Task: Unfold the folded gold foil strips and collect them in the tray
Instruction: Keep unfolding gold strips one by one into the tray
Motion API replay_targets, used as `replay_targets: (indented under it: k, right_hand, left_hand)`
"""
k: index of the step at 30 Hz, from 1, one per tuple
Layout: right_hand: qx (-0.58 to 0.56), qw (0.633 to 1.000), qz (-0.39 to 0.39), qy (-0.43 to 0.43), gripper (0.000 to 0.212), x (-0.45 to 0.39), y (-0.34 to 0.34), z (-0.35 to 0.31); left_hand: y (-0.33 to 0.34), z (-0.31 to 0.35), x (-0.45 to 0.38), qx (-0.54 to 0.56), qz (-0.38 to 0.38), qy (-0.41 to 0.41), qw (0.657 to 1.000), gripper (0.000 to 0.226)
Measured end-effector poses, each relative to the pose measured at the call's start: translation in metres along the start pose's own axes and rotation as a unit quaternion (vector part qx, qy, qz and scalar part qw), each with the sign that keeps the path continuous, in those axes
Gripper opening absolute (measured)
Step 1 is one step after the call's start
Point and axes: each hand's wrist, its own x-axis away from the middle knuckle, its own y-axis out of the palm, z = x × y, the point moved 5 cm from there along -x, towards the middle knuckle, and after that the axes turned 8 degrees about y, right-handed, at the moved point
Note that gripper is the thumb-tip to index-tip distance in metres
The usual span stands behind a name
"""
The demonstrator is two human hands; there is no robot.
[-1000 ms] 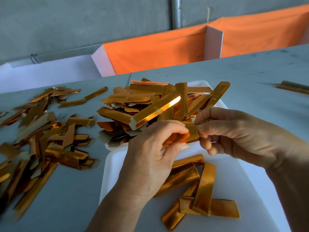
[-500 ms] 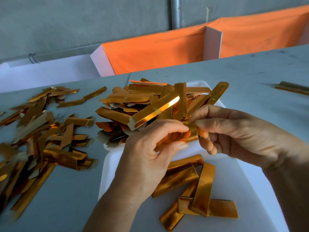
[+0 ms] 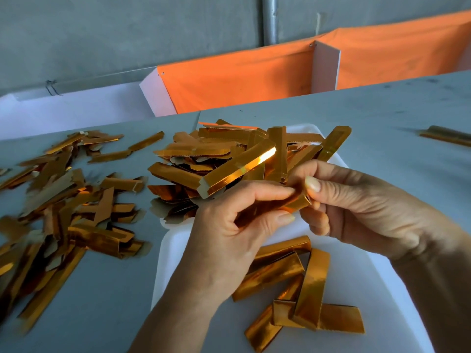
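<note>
Both hands now hold one small folded strip of shiny gold foil [image 3: 290,205] up in the air, just above the flat white plastic tray [image 3: 356,289]. The left hand [image 3: 229,235] pinches the strip between thumb and first finger, with the other fingers curled under it. The right hand [image 3: 356,212] pinches the strip's right end with its thumb on top and its fingers curled below. Since a second ago the hands have barely moved, but the right thumb has slid up onto the end of the strip, and that end now looks a little open. I think the strip is just starting to come unfolded, so it is not ready to go in the tray yet. A few gold strips [image 3: 300,289] lie in the near part of the tray, and a big heap of gold strips [image 3: 229,159] sits on its far end, the same as before. A loose pile of gold strips [image 3: 63,200] waits on the grey table [image 3: 102,301] to the left, also unchanged.
</note>
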Motion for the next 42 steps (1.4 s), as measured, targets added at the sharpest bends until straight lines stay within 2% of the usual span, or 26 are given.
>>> replay_targets:
  k: [5,11,14,16,19,22,23,26,27,32,37,39,42]
  right_hand:
    - [0.020,1.000,0.011,-0.005,0.035,-0.001,0.002,-0.002]
    - [-0.014,1.000,0.020,-0.006,0.012,-0.001,0.006,0.000]
    - [0.016,0.999,0.045,-0.003,0.011,-0.001,0.006,-0.001]
    - [0.011,0.999,0.036,0.015,0.022,-0.001,0.006,0.000]
    - [0.018,0.996,0.005,0.088,0.054,0.001,0.005,0.007]
    - [0.029,0.991,-0.020,0.128,0.048,0.005,0.004,0.009]
    - [0.030,0.992,-0.018,0.124,0.048,0.005,0.004,0.008]
    - [0.037,0.992,0.033,0.113,0.083,0.005,-0.003,0.004]
    - [0.053,0.990,0.055,0.116,0.084,0.005,-0.005,0.004]
    - [0.196,0.966,0.093,0.142,0.061,-0.004,0.008,0.011]
    - [0.294,0.942,0.094,0.130,0.054,-0.011,0.019,0.016]
    - [0.288,0.944,0.100,0.123,0.052,-0.006,0.013,0.012]
    - [0.260,0.947,0.151,0.111,0.049,0.001,0.000,0.005]
  left_hand:
    - [0.000,0.001,0.002,0.023,0.006,0.003,1.000,0.025]
    - [0.000,-0.004,0.002,0.079,0.007,-0.033,0.996,0.024]
    - [0.001,-0.007,0.004,0.070,0.004,-0.053,0.996,0.030]
    - [0.003,-0.007,0.003,0.049,0.003,-0.047,0.998,0.038]
    - [0.004,-0.004,0.003,-0.002,0.008,-0.033,0.999,0.047]
    - [0.005,-0.003,0.003,-0.075,-0.003,-0.019,0.997,0.052]
    - [0.007,-0.002,0.003,-0.093,-0.011,-0.012,0.996,0.054]
    - [0.010,0.002,0.002,-0.112,-0.017,0.004,0.994,0.062]
    - [0.010,0.002,0.002,-0.101,-0.008,0.004,0.995,0.063]
    - [0.007,-0.015,0.004,0.024,0.059,-0.082,0.995,0.060]
    - [0.007,-0.024,0.006,-0.004,0.034,-0.115,0.993,0.042]
    - [0.006,-0.024,0.007,-0.016,0.032,-0.115,0.993,0.037]
    - [0.008,-0.023,0.007,-0.060,0.023,-0.116,0.991,0.035]
